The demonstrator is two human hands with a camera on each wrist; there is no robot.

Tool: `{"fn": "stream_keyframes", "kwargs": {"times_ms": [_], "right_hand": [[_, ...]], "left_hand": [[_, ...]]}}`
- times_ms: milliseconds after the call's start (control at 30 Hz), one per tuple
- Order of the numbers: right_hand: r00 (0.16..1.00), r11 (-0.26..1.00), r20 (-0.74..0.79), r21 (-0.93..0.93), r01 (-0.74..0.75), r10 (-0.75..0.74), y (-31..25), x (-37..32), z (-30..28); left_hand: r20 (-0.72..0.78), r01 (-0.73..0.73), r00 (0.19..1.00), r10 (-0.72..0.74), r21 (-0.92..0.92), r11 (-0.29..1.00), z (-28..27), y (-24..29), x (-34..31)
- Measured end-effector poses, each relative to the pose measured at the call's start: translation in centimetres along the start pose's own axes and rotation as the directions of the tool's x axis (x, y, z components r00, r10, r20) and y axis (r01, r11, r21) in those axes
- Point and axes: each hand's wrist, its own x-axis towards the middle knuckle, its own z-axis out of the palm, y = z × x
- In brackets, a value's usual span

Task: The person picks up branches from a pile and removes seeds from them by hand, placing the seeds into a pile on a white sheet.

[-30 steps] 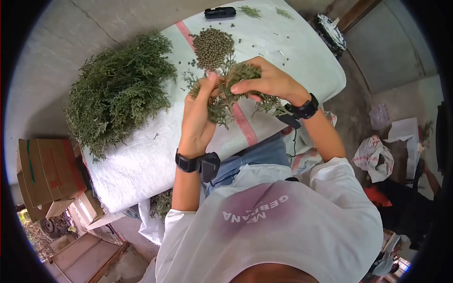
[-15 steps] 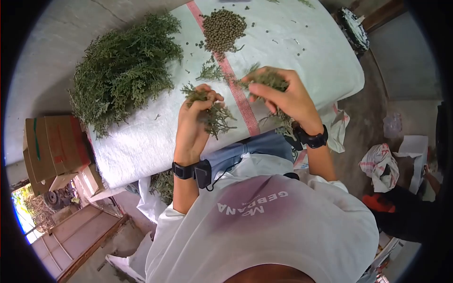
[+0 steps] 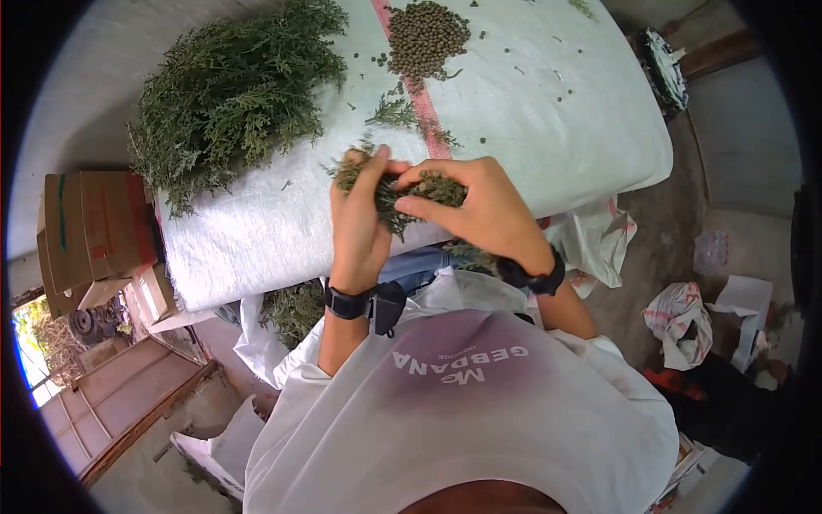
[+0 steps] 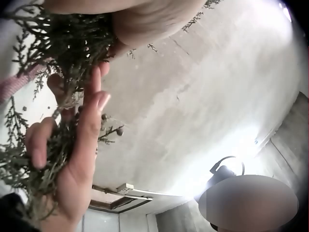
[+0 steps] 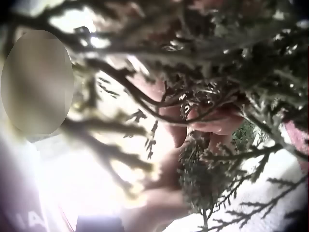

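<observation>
Two hands at work over the near edge of the white sheet [image 3: 548,128]. Left hand [image 3: 358,214]: partly closed, thumb and fingers pinching green sprigs [image 3: 396,210]. Right hand [image 3: 492,214]: fingers curled round a leafy bunch [image 3: 443,188], thumb towards 9 o'clock, near the left fingers. Seed pile [image 3: 426,38] at 12 o'clock from both hands; large branch heap [image 3: 240,94] at 10 o'clock, on the sheet.

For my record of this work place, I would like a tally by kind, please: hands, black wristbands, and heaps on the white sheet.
Hands, left hand and right hand: 2
Black wristbands: 2
Leafy green heap: 1
Heap of small round brown pieces: 1
Total: 6
</observation>
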Motion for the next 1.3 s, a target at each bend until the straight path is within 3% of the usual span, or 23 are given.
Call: {"fn": "stream_keyframes", "kwargs": {"times_ms": [167,200,267,300,400,433,500,533,567,633,667,767,800,833,867,900,967,1133,1233,1267,1300], "right_hand": [[0.997,0.992,-0.042,-0.108,-0.067,0.063,0.0,1.8,-2.1],[0.988,0.949,-0.152,-0.307,-0.067,0.020,0.2,2.4,-2.2],[0.932,0.747,-0.340,-0.650,-0.137,-0.125,0.7,3.3,-2.4],[0.931,0.741,-0.340,-0.657,-0.138,-0.128,1.2,3.6,-2.4],[0.981,0.562,-0.079,-0.826,0.034,-0.175,2.8,4.6,-1.8],[0.979,0.559,-0.055,-0.827,0.065,-0.196,2.0,4.8,-1.7],[0.977,0.685,0.034,-0.708,0.173,-0.212,-0.8,3.9,-1.5],[0.968,0.685,0.107,-0.689,0.237,-0.227,-2.0,3.5,-0.7],[0.951,0.718,0.178,-0.623,0.309,-0.255,-3.2,3.4,0.2],[0.899,0.756,0.334,-0.500,0.423,-0.282,-4.2,4.6,2.8],[0.863,0.778,0.346,-0.394,0.489,-0.368,-4.4,5.1,4.2],[0.811,0.787,0.299,-0.229,0.573,-0.503,-5.8,6.2,5.9],[0.914,0.952,0.283,-0.016,0.306,-0.289,-6.9,6.7,6.6],[0.951,0.979,0.303,0.202,-0.005,-0.058,-7.7,7.1,7.1],[0.959,0.982,0.279,0.188,0.004,-0.057,-7.6,7.9,7.5],[0.928,0.902,0.365,0.423,-0.090,-0.078,-6.9,8.8,8.0],[0.838,0.559,0.509,0.761,-0.331,-0.197,-5.8,9.8,9.2],[0.895,0.524,0.399,0.815,-0.247,-0.199,-5.7,9.6,8.5],[0.895,0.678,0.382,0.723,-0.135,-0.229,-5.0,8.7,6.8],[0.908,0.681,0.355,0.723,-0.116,-0.222,-4.9,8.4,6.3],[0.902,0.713,0.358,0.695,-0.086,-0.241,-4.7,8.0,5.6]], "left_hand": [[-0.050,0.003,0.999,-0.004,-0.016,1.000,-2.3,0.9,0.0],[-0.041,-0.001,0.999,0.001,0.009,1.000,-3.4,1.5,0.2],[-0.015,-0.002,1.000,0.003,0.064,0.998,-4.9,2.4,0.4],[-0.009,-0.003,1.000,0.003,0.057,0.998,-5.1,2.6,0.4],[0.009,-0.079,0.997,0.083,0.405,0.911,-5.3,4.5,-0.3],[-0.009,-0.096,0.994,0.108,0.396,0.913,-5.5,5.4,-0.3],[0.187,-0.311,0.950,0.249,0.540,0.782,-5.6,6.8,-0.6],[0.255,-0.392,0.920,0.297,0.600,0.697,-6.1,7.2,-1.2],[0.169,-0.365,0.927,0.334,0.605,0.707,-6.5,7.7,-1.8],[0.387,-0.231,0.922,-0.003,0.556,0.799,-7.7,7.8,-3.5],[0.317,-0.195,0.948,0.015,0.546,0.815,-9.0,7.4,-5.2],[0.254,0.063,0.961,-0.107,0.179,0.982,-10.6,6.2,-8.4],[0.270,0.062,0.957,-0.105,0.162,0.985,-11.4,6.0,-9.1],[0.158,0.052,0.985,-0.065,0.083,0.995,-12.1,6.1,-10.2],[0.050,0.032,0.998,-0.033,0.014,0.999,-12.5,6.3,-10.8],[0.088,0.029,0.996,-0.031,0.015,0.999,-12.9,6.5,-11.0],[0.054,0.005,0.998,0.008,-0.233,0.973,-13.7,6.6,-12.0],[0.175,-0.020,0.984,0.038,-0.103,0.994,-14.4,4.8,-11.6],[0.226,-0.110,0.958,0.177,-0.279,0.954,-14.6,3.7,-10.7],[0.255,-0.092,0.953,0.164,-0.273,0.958,-14.1,3.9,-10.4],[0.169,-0.134,0.970,0.174,-0.222,0.966,-13.0,4.0,-10.3]]}}
